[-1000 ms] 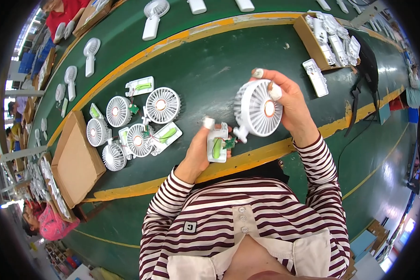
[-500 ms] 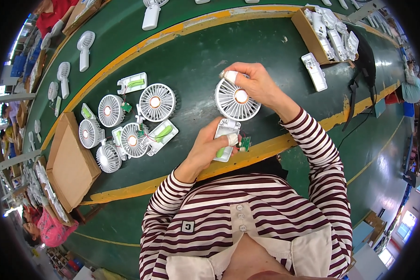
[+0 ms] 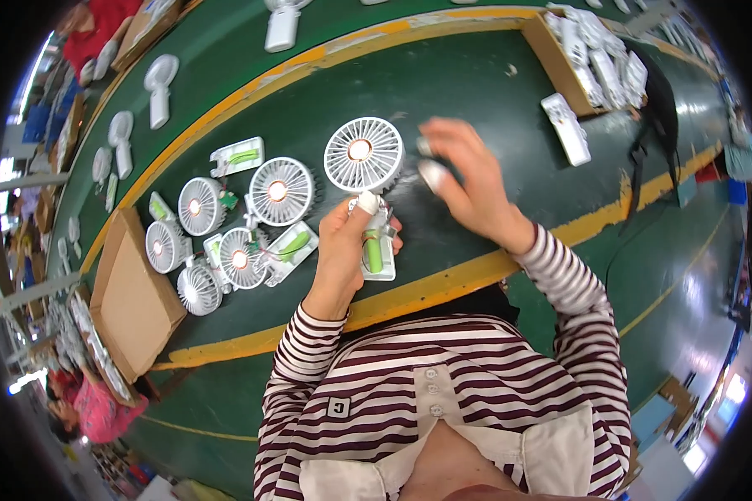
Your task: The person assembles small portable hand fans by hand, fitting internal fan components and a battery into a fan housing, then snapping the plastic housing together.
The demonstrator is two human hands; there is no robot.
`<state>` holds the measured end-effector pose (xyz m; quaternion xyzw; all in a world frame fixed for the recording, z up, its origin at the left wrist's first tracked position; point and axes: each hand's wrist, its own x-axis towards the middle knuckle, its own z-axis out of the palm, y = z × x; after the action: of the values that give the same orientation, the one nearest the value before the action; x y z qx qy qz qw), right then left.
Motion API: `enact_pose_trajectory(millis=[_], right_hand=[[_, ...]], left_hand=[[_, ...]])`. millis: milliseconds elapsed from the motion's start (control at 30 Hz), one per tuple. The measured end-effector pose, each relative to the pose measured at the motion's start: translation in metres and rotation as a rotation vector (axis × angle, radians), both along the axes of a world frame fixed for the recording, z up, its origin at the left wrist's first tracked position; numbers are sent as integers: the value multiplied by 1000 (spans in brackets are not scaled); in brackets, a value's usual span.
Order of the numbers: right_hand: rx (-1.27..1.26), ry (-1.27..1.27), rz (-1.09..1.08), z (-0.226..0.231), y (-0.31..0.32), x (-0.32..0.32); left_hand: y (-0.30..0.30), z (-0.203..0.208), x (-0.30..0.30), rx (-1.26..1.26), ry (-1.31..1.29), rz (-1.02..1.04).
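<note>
A round white plastic fan head with radial ribs and an orange-ringed centre [image 3: 363,159] is seen over the green worktop [image 3: 459,83], in front of the person; whether it is supported by the surface cannot be told. At its near side, a white plastic handle shell [image 3: 383,269] is gripped by the left hand [image 3: 341,240], whose fingers are wrapped around it, with the white-covered thumb [image 3: 367,202] laid close to where shell and fan head meet. A green cylinder [image 3: 373,255] is carried in the shell.

The right hand [image 3: 479,194] is held to the right of the fan head, apart from it; its fingers are spread from the thumb and nothing is held between them. White coverings are worn on its thumb and one finger.

To the left, five similar white fan heads [image 3: 244,258] are grouped on the worktop among open white shells with green cylinders [image 3: 294,246], beside a shallow brown cardboard tray [image 3: 134,292]. At the far right, a brown cardboard box [image 3: 557,71] is filled with white plastic parts [image 3: 607,75], and a single white plastic piece [image 3: 566,129] is placed just beside it.
</note>
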<state>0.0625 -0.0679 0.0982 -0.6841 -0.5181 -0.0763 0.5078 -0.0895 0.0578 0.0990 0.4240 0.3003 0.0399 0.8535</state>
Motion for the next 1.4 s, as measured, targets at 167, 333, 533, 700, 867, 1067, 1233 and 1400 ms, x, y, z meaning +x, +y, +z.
enact_pose_trajectory(millis=[167, 333, 533, 700, 867, 1067, 1233, 1400], right_hand=[[-9, -201, 52, 1, -10, -42], [52, -211, 52, -2, 13, -36], [-49, -182, 197, 10, 9, -28], [-66, -318, 105, 11, 6, -39], [60, -354, -69, -8, -4, -51], [-3, -335, -29, -12, -7, -50], [-146, -277, 8, 3, -9, -43], [-236, 138, 228, 26, -10, -27]], left_hand=[[-2, 2, 10, 27, -15, 66], [-9, 0, 13, -4, 116, -22], [-5, 1, 12, -63, 128, -196], [-5, 0, 12, -44, 124, -99], [-4, -9, 10, -102, 27, 41], [-4, -7, 10, -33, 65, 35], [-8, -4, 9, -47, 21, 8], [-10, 23, 15, -200, 72, 99]])
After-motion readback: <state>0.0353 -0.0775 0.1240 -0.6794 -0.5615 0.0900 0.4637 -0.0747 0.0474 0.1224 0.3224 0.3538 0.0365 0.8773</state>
